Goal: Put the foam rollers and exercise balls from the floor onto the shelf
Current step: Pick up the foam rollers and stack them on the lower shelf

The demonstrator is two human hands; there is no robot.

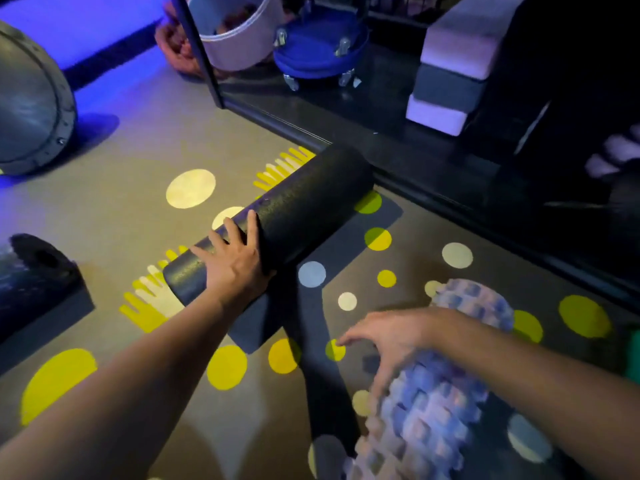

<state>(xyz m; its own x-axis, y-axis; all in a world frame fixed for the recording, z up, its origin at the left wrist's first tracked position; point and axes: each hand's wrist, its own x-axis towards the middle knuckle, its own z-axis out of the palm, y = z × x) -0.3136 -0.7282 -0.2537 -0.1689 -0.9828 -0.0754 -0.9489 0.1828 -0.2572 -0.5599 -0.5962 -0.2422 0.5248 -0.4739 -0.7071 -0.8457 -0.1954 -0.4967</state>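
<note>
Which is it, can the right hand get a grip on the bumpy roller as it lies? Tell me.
Probably yes. The right hand hovers spread just over the bumpy roller, nothing between them; the left hand is busy on the black roller.

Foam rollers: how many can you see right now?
2. Smooth black roller under the left hand; knobby lilac roller under the right hand. More may sit out of frame.

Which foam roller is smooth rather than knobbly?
The black roller under the left hand, lying by the shelf's bottom edge, is smooth. The pale purple roller under the right hand is covered in raised bumps.
</note>
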